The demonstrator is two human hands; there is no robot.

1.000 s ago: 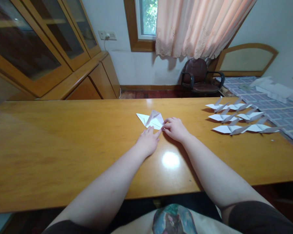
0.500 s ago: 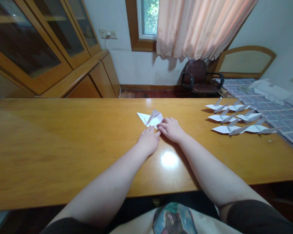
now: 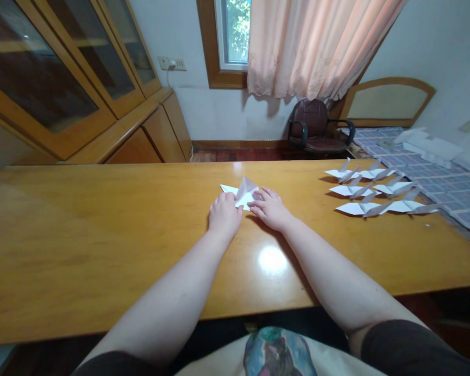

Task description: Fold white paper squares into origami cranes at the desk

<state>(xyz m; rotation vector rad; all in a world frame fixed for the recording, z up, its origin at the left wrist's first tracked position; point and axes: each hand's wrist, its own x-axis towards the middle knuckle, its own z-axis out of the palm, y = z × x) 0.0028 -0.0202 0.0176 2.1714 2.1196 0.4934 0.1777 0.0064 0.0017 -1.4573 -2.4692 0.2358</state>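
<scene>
A partly folded white piece of origami paper [image 3: 243,199] lies on the wooden table, with one flap standing up in its middle and a pointed end to the left. My left hand [image 3: 224,215] is closed over its left part, thumb at the near edge and fingers on top, hiding some of the folds. At the paper's right end, my right hand [image 3: 272,210] rests with fingers stretched out and slightly apart, the fingertips touching the paper.
Several finished white paper cranes [image 3: 362,208] stand in rows at the table's right side. Behind the table [image 3: 102,250] are a brown armchair [image 3: 315,122], a glass-door cabinet [image 3: 113,136] on the left and a bed with a checked cover [image 3: 423,172] on the right.
My left hand has shifted left and forward, from the paper's near edge onto its left part. My right hand has stayed at the right end, its fingers a little more spread.
</scene>
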